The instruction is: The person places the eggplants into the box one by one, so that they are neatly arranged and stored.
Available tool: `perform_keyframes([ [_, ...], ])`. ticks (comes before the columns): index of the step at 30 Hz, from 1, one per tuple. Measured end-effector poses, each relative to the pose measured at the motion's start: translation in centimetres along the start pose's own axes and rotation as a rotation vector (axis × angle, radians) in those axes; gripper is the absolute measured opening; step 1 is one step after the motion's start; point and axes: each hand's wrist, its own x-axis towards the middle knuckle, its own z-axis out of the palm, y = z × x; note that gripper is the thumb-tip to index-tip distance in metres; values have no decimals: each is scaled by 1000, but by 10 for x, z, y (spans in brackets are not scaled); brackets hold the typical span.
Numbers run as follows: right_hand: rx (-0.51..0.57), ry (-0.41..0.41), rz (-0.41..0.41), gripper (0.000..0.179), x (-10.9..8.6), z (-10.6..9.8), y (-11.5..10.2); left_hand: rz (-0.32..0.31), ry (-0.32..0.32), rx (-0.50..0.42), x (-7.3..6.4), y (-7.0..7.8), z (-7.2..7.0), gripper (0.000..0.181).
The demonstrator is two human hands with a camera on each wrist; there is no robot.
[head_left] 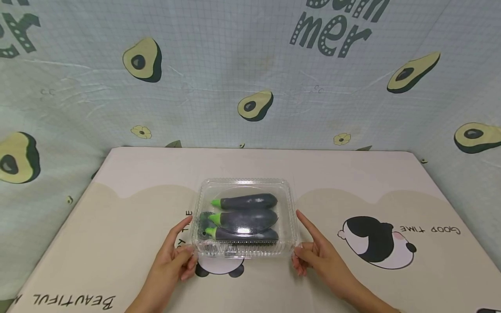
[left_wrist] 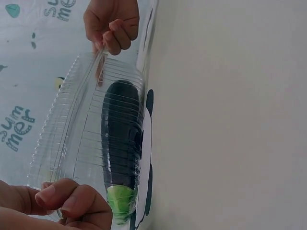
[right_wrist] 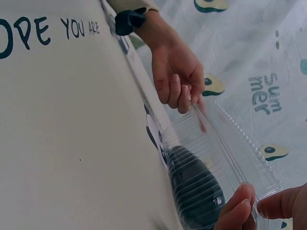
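Note:
A clear plastic clamshell box (head_left: 287, 234) with its lid down sits in the middle of the table, three dark purple eggplants (head_left: 248, 201) with green stem ends lying inside. My left hand (head_left: 170, 261) pinches the box's left rim between thumb and fingers, the index finger stretched along that side. On the right rim my right hand (head_left: 318, 258) does the same, its index finger pointing forward along the edge. The left wrist view shows one eggplant (left_wrist: 121, 134) through the ribbed wall. Both the left hand's thumb and fingers meet at the rim there.
A pale tablecloth (head_left: 129, 243) printed with dogs and lettering covers the table (head_left: 352, 169). Behind and at both sides hangs a light curtain (head_left: 203, 65) with avocado prints. In the right wrist view a dark band (right_wrist: 129, 21) circles the left wrist.

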Motion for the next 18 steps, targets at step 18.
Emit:
perform_keyframes([
  [18, 4, 57, 9, 75, 0, 3, 3, 61, 14, -46, 2, -6, 1, 61],
])
